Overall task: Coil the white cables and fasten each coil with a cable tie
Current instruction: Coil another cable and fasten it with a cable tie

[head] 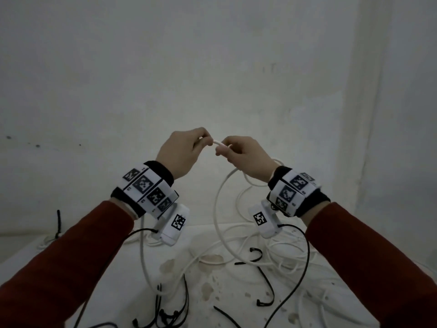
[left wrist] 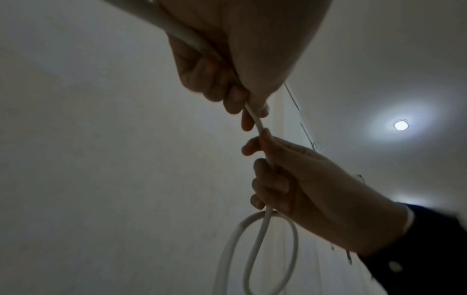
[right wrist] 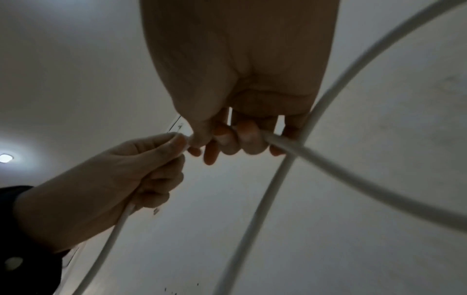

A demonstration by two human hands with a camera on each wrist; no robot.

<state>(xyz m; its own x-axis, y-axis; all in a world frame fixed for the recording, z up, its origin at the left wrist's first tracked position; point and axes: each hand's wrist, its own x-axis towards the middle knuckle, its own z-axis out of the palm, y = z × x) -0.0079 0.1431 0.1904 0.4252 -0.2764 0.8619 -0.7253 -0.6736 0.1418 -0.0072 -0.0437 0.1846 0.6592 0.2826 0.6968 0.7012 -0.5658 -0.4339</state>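
I saw the white wall (head: 212, 67) fill most of the head view, with the stained white table (head: 208, 275) below it strewn with loose white cables (head: 290, 254) and several black cable ties (head: 266, 280), some of them bunched at the near edge. Above the table I had both arms raised in red sleeves (head: 59, 268), each wrist wrapped in a marker band. One white cable (head: 218, 204) hung from my hands in a large loop and trailed down toward the table. My right hand (head: 243, 157) was closed around that cable, fingers curled over it, with a loop hanging just under the fist in the left wrist view. My left hand (head: 182, 150) pinched the same cable between thumb and forefinger, its other fingers curled around the strand running down past the palm. The two hands were nearly touching, a short stretch of cable showing between them.
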